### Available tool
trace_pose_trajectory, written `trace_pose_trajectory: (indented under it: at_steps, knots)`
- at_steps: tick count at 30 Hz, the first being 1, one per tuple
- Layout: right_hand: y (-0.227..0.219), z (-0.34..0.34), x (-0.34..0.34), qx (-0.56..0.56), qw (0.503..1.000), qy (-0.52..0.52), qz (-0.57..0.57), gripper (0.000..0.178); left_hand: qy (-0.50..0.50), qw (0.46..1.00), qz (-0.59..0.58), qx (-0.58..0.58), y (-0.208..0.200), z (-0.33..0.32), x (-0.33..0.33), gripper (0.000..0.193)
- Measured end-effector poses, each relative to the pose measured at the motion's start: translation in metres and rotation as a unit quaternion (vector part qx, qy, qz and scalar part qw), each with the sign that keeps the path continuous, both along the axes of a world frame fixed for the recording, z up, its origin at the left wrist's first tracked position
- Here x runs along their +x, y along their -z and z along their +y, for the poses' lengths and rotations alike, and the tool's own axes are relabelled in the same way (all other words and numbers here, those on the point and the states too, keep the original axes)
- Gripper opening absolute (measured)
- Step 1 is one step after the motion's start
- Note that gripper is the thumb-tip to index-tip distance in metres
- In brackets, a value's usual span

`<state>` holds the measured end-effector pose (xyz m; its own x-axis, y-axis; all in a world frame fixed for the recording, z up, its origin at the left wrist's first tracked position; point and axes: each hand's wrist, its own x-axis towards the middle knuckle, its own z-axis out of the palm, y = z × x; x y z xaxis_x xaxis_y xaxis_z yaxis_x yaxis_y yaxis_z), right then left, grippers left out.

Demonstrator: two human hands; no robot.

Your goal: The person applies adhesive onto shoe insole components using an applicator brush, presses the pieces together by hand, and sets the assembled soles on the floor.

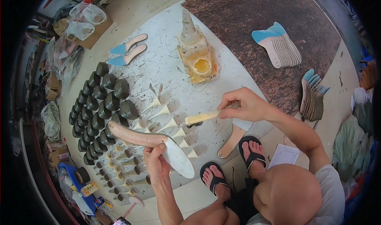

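- Head view count for us: two hands, one brush (201,117) gripped near its handle end in the right hand (241,104), one insole (137,136) pinched in the left hand (156,163), thumb on top.
- That insole's held up over the pale sheet (162,44), partly overlapping the dark heels (104,110) from our angle.
- Long axis runs diagonally: narrow pinkish end upper left, wide white end lower right.
- We also count two blue-tipped insoles (131,55), two fanned stacks (282,52), one crusty yellowish container (191,55).
- Dark heels: dozens, too bunched for us to count exactly.
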<state>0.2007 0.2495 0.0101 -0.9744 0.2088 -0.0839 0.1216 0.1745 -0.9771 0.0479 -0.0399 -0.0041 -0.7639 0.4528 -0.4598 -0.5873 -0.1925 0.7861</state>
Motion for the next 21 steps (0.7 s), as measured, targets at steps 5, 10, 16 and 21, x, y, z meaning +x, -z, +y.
trace_pose_trajectory:
  at_steps: [5, 10, 16, 21]
  knots:
    - [-0.011, -0.034, -0.031, -0.149, 0.986, -0.073, -0.017, 0.014, 0.110, 0.992, -0.014, 0.063, -0.009, 0.023, 0.011, 0.039]
    - [-0.015, -0.047, -0.091, -0.120, 0.990, 0.009, 0.069, 0.020, 0.170, 0.975, -0.014, 0.141, -0.014, 0.032, 0.020, 0.025]
    - [-0.017, -0.034, -0.065, -0.086, 0.990, -0.059, 0.095, 0.018, 0.137, 0.977, -0.002, 0.163, -0.019, 0.020, 0.017, 0.027]
    - [0.001, -0.016, -0.022, -0.231, 0.962, -0.141, -0.025, 0.016, 0.146, 0.979, 0.001, 0.139, -0.013, 0.014, 0.009, 0.033]
